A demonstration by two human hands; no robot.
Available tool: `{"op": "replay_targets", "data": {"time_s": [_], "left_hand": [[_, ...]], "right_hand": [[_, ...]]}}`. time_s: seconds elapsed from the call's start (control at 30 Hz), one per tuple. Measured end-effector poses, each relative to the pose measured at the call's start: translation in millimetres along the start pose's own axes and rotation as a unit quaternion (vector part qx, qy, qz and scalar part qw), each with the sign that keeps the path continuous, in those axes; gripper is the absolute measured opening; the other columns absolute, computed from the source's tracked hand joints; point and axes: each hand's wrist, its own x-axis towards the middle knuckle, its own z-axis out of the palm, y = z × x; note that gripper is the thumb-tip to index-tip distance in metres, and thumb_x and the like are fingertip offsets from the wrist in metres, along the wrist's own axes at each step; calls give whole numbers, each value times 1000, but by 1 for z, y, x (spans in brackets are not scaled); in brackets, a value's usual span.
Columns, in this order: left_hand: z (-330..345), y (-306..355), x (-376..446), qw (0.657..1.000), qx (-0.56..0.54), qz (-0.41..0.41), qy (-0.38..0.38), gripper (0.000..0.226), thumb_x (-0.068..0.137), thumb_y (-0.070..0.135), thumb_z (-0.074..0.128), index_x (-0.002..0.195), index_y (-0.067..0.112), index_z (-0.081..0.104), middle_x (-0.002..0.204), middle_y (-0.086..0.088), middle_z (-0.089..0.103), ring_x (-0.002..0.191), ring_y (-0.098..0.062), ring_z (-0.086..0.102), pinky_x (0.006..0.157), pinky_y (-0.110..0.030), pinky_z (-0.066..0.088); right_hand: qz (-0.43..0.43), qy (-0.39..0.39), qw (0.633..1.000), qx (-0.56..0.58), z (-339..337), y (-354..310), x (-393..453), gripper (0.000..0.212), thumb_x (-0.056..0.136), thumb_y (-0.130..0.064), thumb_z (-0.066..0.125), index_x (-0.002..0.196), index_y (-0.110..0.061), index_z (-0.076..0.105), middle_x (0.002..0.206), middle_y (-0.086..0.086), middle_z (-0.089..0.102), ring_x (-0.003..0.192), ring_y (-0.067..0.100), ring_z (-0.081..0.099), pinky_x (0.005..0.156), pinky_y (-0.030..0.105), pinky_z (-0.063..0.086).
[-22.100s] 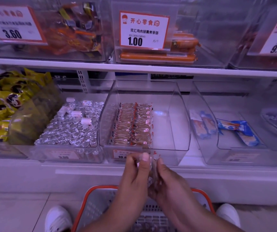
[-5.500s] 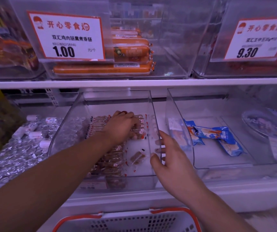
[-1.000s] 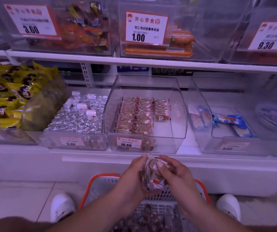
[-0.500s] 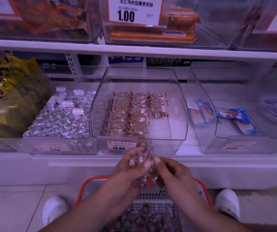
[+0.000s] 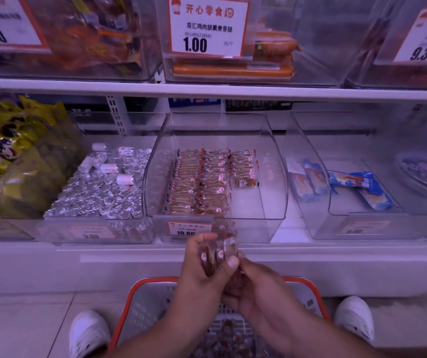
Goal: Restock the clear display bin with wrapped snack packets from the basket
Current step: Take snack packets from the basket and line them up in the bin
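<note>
**A fresh handful squared up below the bin**

The setting is a shop shelf (image 5: 207, 90) lined with clear bins: foil-wrapped sweets (image 5: 98, 192) to the left, blue packets (image 5: 357, 184) to the right, and sausages (image 5: 233, 69) behind a 1.00 price card (image 5: 207, 27) on the tier above. The clear display bin (image 5: 277, 177) sits in the middle, with neat rows of packets (image 5: 199, 184) filling its left and centre and one stray packet (image 5: 244, 182) lying at the end of the short right-hand row; the floor of the bin to the right of that is bare.

Compared with half a second ago, the hands are much where they were, just below the bin's front lip and above the basket (image 5: 155, 288), though the bundle now sits higher in the fingers. The left hand (image 5: 202, 270) has its grip curled round a small stack of wrapped snack packets (image 5: 215, 254), and the right hand (image 5: 256, 293) pinches the stack's lower edge, apparently aligning it. I judge the batch nearly ready to go in.

Some five seconds back both hands were up at the bin, the left one inside arranging rows; since then the third row has gained packets and the hands have dropped to the basket for more.
</note>
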Motion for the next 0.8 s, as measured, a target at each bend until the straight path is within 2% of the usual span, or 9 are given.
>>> {"op": "replay_targets", "data": {"time_s": [0.13,0.23,0.33,0.4,0.47,0.53,0.6,0.7,0.8], "left_hand": [[3,5,0,995,99,12,19,36,78,62,63,112,59,51,102,17,70,88,2,67,77,-14,49],[0,11,3,996,91,-13,19,64,66,67,70,122,42,48,98,27,71,85,7,68,69,-7,50],[-4,21,6,995,83,-45,13,70,64,61,68,122,29,45,93,30,70,83,13,66,60,-4,48],[-6,26,7,991,109,-71,12,77,60,73,62,120,28,48,90,16,73,79,10,67,61,-9,50],[-6,25,4,987,100,-123,17,80,57,85,59,113,27,58,87,11,75,77,3,70,68,-24,58],[-4,23,0,984,49,-169,14,77,53,90,64,105,33,70,95,9,77,92,-9,73,84,-42,60],[-1,27,1,987,37,-152,31,64,54,87,65,99,42,74,101,8,77,100,-16,72,95,-48,55],[6,40,7,992,29,-114,37,56,58,75,58,103,45,72,104,14,76,99,-10,72,102,-40,50],[26,57,8,995,48,-87,4,53,60,71,53,106,49,67,95,32,72,88,11,68,80,-7,48]], "right_hand": [[-15,-29,999,-33,2,1,3,43,98,-31,48,122,1,65,121,25,67,115,36,65,94,49,55],[-63,-20,987,-144,2,2,3,38,100,-35,47,112,-9,72,109,18,73,101,30,71,81,43,59],[-132,-11,967,-219,5,-4,1,35,93,-43,50,103,-22,76,98,11,77,86,24,74,70,33,58],[-190,4,943,-275,7,-8,-1,37,92,-47,50,104,-24,76,95,6,77,85,20,73,72,28,57],[-252,38,910,-326,10,-12,-2,37,89,-50,52,103,-24,75,90,-2,77,81,11,71,72,23,54],[-287,62,896,-333,14,-13,-2,35,90,-51,53,105,-26,72,88,-7,75,79,4,68,72,20,51],[-308,67,891,-327,17,-12,-2,35,95,-55,51,107,-27,67,93,-7,72,85,2,66,77,21,50],[-347,61,874,-334,22,-5,0,40,94,-61,39,117,-34,57,112,-10,63,110,8,61,95,31,48],[-421,107,841,-322,24,-15,1,38,99,-60,29,115,-38,56,109,-12,56,109,15,59,95,37,48]]}}
